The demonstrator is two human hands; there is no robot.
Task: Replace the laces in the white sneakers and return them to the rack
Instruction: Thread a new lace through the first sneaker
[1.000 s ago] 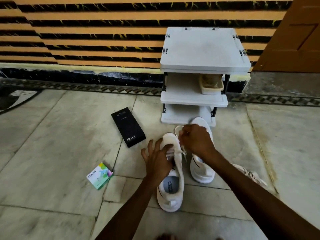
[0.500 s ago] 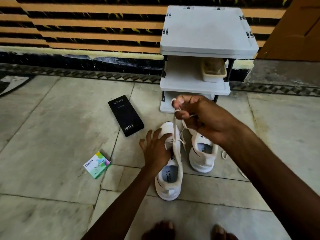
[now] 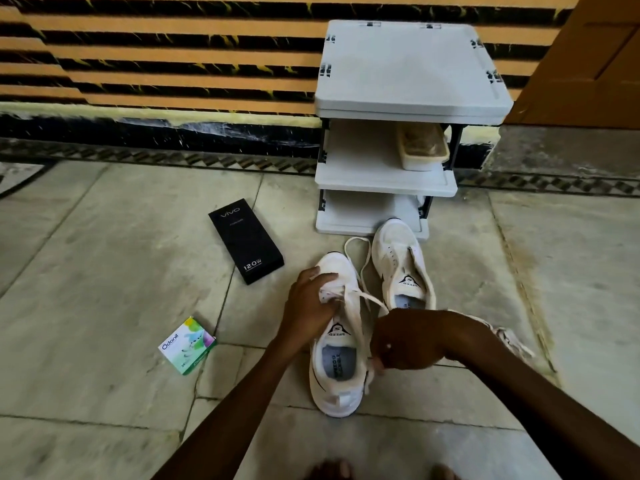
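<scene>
head | left grip (image 3: 308,308) clasps near sneaker (image 3: 337,363) forefoot | right grip (image 3: 412,341) pinches lace (image 3: 367,298) beside its collar

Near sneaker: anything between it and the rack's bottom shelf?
Partly. The far sneaker stands toe-first before the right half of the bottom shelf. Between its left half and the near sneaker, only a loop of lace lies on the floor. The black box sits off to the left.
</scene>
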